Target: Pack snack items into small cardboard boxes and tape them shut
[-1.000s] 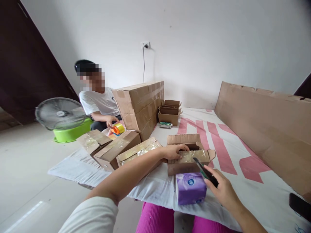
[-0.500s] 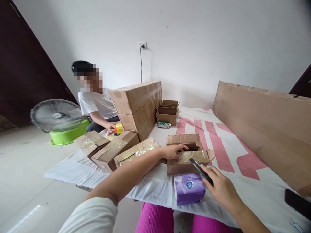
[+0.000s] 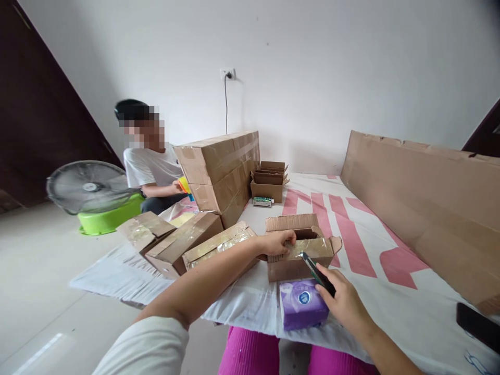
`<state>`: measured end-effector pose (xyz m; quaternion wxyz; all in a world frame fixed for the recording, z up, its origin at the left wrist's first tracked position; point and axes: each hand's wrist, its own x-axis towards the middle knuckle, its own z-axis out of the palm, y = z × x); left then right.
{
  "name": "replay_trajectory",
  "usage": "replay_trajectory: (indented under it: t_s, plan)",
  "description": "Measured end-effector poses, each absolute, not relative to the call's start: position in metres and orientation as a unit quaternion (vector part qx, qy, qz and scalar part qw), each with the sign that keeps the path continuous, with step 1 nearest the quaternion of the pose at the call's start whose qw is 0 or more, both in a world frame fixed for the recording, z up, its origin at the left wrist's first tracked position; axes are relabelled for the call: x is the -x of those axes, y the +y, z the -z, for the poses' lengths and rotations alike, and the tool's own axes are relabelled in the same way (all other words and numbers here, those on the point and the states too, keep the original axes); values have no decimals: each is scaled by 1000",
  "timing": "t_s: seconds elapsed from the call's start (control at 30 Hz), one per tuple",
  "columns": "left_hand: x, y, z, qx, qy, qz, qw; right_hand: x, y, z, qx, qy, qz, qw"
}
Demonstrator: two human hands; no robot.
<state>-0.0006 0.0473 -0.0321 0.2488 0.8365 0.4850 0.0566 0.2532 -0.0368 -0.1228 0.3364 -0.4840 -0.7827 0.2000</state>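
Observation:
An open cardboard box [image 3: 287,271] stands in front of me, its flaps raised and clear tape on the near flap. My left hand [image 3: 279,243] is closed on that near flap at its left part, fingers curled over the edge. In my right hand [image 3: 341,297] is a utility knife [image 3: 318,273], its tip at the taped flap, close to my left fingers. Whether the blade cuts into the tape is too small to tell. Just below the box lies a purple tissue pack [image 3: 303,307], partly behind the right hand.
Several taped cardboard boxes [image 3: 185,242] lie to the left, before a stack of boxes [image 3: 230,169]. Small open boxes [image 3: 267,190] and a green-white carton [image 3: 262,201] sit farther back. A co-worker [image 3: 152,169] sits left by a fan [image 3: 90,186]. At right are a cardboard panel [image 3: 414,208] and phone [image 3: 478,325].
My left fingers have curled in tighter over the flap. The knife in my right hand has shifted slightly left along the tape. The co-worker's hand has raised a yellow object.

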Motion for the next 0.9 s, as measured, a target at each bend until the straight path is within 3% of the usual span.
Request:
replay_trajectory:
  t_s: [0.37,0.9]
  plan:
    - [-39,26,23,-823,563,24,73,-244,-37,116,502,-742,-277,347]
    - [-43,23,30,-757,624,-84,175,-245,-42,115,489,-793,-157,328]
